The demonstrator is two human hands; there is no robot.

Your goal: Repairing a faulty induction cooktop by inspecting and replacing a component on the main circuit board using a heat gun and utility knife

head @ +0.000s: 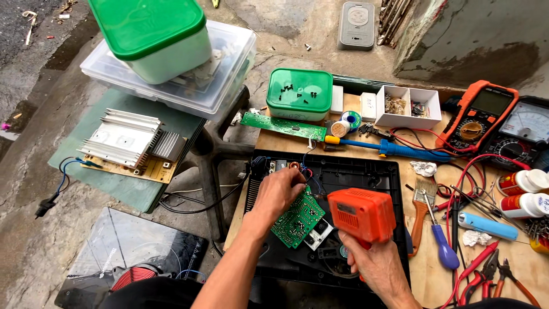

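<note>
Head view is showing the left hand (278, 191) pinching the green circuit board (298, 219) tilted over the black tray (377, 171), while the right hand (374, 260) is gripping the orange power tool (361, 214) close beside it.

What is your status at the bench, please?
Left hand tilting green circuit board. Right hand gripping orange soldering gun. Wires beside board.

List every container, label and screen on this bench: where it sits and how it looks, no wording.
Orange multimeter: right rear, grey blank screen, round dial.
Black analogue meter: far right, white needle face.
Two spray cans: right edge, lying down, white caps, red labels.
Green-lidded tub: rear centre, rounded square.
White divided box: beside it, two compartments.
</note>
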